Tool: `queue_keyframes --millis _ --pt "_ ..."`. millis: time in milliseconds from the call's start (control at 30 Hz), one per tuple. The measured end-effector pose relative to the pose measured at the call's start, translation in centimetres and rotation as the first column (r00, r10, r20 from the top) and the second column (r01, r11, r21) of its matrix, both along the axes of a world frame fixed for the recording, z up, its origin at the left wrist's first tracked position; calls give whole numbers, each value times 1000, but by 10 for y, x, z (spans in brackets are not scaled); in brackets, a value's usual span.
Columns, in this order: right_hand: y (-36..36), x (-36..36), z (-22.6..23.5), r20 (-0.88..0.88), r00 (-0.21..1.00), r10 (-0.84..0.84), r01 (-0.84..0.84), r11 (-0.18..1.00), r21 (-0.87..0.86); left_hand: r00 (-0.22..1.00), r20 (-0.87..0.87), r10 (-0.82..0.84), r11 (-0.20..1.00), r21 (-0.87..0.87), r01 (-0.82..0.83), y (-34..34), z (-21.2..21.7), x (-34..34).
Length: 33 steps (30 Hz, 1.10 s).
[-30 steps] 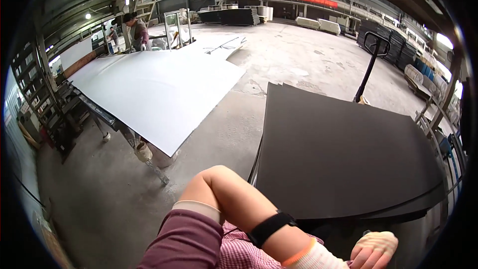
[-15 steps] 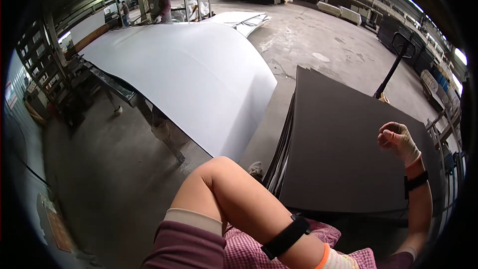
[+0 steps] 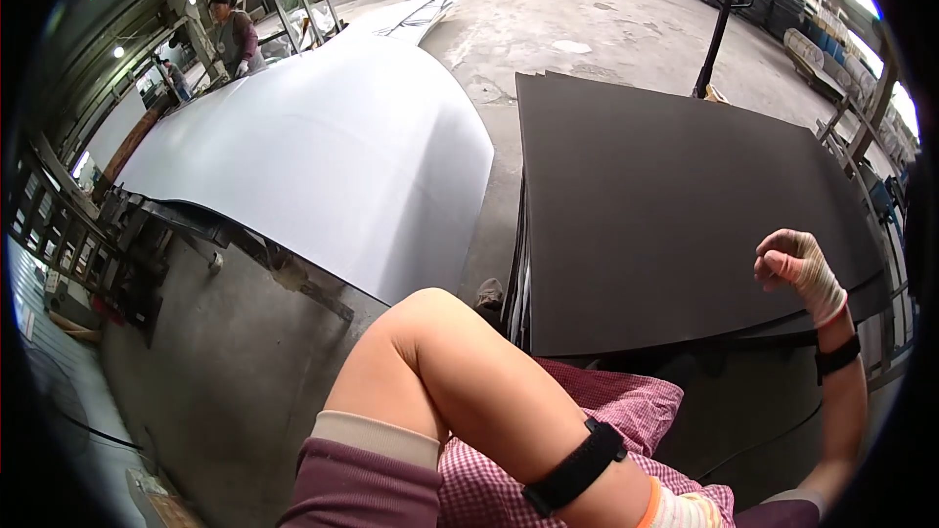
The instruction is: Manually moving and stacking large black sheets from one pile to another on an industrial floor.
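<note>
At far left, a dark metal rack (image 3: 68, 235) stands along the wall of a workshop with a concrete floor (image 3: 587, 29). Beside it, a large pale sheet (image 3: 323, 152) lies across a work stand, its near edge bowing downward, while a second person (image 3: 233, 34) in white gloves stands at its far end. At lower centre, the wearer's left forearm crosses the view with a black wristband (image 3: 575, 466) and the cuff of a pale glove; the left hand (image 3: 685, 508) itself is cut off by the lower edge, so its grip cannot be told. The arm and a pink checked cloth (image 3: 626, 411) hide the near front of the stack. To the right lies a stack of large black sheets (image 3: 685, 205), flat and squared, with a pallet jack handle (image 3: 724, 10) rising behind it. Farther right, the gloved right hand (image 3: 797, 269) hovers over the stack's near right corner, fingers curled loosely into a narrow fist, holding nothing visible; whether it touches the top sheet cannot be told.
</note>
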State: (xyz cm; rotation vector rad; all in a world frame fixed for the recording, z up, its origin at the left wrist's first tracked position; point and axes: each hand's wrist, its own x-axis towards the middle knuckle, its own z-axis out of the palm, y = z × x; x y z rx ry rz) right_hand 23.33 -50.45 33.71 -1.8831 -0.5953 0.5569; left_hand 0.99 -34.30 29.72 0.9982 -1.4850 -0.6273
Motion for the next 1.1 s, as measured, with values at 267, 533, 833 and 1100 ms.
queue_keyframes --millis 267,533,833,1100 --pt "-93 4 -169 -257 956 -142 171 981 95 999 4 -46 986 161 45 -101 -56 20" --pt "27 -62 -255 -389 916 99 71 913 401 999 -7 -43 984 175 44 -163 -106 23" --pt "65 -104 -221 -414 823 388 -360 921 149 752 -111 649 743 -120 -659 183 29 27" --pt "124 -36 -174 -238 943 231 -242 970 -19 -541 -841 -1 -755 355 -551 482 -207 -52"
